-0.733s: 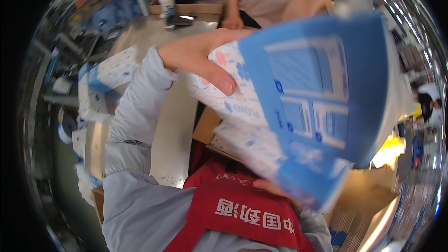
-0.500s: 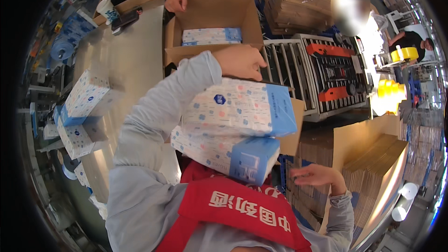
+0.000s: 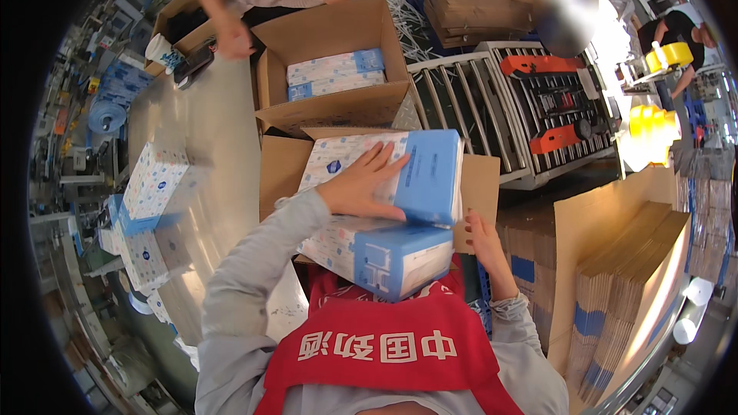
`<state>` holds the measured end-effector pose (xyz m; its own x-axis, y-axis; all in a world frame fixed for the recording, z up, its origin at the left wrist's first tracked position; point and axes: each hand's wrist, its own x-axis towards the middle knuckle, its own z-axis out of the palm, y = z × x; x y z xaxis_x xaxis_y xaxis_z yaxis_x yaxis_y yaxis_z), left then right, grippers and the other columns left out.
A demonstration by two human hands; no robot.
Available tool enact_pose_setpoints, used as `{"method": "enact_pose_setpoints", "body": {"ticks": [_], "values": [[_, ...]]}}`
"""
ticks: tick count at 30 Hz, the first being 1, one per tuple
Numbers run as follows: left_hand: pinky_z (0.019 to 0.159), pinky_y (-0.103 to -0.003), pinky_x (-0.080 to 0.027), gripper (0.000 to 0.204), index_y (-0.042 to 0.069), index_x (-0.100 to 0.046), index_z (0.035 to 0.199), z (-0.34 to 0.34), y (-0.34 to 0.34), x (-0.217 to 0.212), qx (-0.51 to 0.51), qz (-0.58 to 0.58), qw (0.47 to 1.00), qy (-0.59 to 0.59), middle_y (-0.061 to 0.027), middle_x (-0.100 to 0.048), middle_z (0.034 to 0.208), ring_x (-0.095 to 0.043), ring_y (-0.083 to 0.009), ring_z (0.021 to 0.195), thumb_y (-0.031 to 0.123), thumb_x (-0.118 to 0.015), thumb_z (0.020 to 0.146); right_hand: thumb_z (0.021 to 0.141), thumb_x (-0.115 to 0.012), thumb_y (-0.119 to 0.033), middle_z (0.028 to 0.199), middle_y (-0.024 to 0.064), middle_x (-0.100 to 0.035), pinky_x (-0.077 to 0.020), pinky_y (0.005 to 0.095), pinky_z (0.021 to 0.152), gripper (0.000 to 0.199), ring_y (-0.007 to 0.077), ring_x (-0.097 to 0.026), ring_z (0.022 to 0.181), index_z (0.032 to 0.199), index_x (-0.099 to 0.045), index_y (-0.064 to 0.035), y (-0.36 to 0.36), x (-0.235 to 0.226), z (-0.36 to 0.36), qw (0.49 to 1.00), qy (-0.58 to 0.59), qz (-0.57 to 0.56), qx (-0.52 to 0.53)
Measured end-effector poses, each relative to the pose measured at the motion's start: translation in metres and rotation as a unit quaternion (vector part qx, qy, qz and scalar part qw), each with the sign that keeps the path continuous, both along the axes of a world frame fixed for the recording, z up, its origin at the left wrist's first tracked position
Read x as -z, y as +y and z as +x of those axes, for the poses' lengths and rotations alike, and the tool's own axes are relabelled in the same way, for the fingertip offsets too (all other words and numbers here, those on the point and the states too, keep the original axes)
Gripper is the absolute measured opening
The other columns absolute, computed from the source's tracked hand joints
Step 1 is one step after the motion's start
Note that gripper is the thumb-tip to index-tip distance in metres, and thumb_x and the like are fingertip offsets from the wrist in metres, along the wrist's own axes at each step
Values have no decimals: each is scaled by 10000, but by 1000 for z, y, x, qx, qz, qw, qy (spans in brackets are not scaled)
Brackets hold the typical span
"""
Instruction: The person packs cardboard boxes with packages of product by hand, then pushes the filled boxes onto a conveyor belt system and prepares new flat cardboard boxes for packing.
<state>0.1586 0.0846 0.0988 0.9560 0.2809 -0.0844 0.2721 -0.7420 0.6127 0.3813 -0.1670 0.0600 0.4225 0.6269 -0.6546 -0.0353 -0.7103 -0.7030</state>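
- Left hand point(image 3: 365, 184): grip flat, fingers spread over the top of the upper pack point(image 3: 433, 173). It has shifted there from the far edge; judged as steadying or pressing, not lifting.
- Right hand point(image 3: 489, 250): grip loose, fingers part-bent, nothing seen held. It has come up just beside the right flap point(image 3: 483, 184); contact cannot be told.
- Upper pack: lies between the flaps of the near carton point(image 3: 278, 173), judged not fully sunk in.
- Lower pack point(image 3: 403, 260): on the wearer's side, tilted, next to the upper pack; its support is hidden.
- Beyond: far carton point(image 3: 330, 27) contains similar packs point(image 3: 335, 77).
- Left: more packs point(image 3: 157, 180) by the metal tabletop point(image 3: 219, 154).
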Motion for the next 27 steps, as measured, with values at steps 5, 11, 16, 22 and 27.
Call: {"method": "enact_pose_setpoints", "body": {"ticks": [5,11,16,22,27], "values": [[1142,-497,-170,1244,6,-202,1477,26,17,-1,35,-42,997,51,-356,-245,1446,-240,-519,1348,684,-742,584,968,-348,-579,1409,163,-436,-363,420,1044,685,262,-412,1304,1424,-381,-70,-14,28,-8,979,166,21,120],[1126,-579,-142,1109,91,-193,1499,-8,-18,19,76,95,990,67,-330,-202,1479,-160,-537,1368,630,-704,676,932,-323,-657,1337,140,-528,-411,429,1019,737,283,-531,1181,1359,-471,-74,43,59,-37,897,386,61,208],[1125,-599,-81,1162,73,-162,1503,8,7,60,1,91,991,97,-363,-153,1479,-69,-532,1389,644,-706,650,903,-416,-660,1340,167,-517,-402,434,1025,803,303,-498,1221,1377,-431,-13,36,88,-9,885,420,69,189],[1109,-531,-232,1132,46,-252,1475,36,-16,58,-1,195,970,142,-349,-350,1402,-336,-497,1308,647,-709,631,890,-476,-645,1400,184,-445,-331,400,1067,840,272,-418,1304,1399,-394,19,0,-18,-13,995,86,6,58],[921,-366,-475,900,61,-500,1343,51,85,32,16,-181,944,276,-257,-622,1141,-625,-366,1022,706,-613,724,900,-499,-606,1367,167,-475,-342,381,1054,819,246,-440,1277,1401,-376,29,13,-54,-33,982,184,-31,-25]]}}
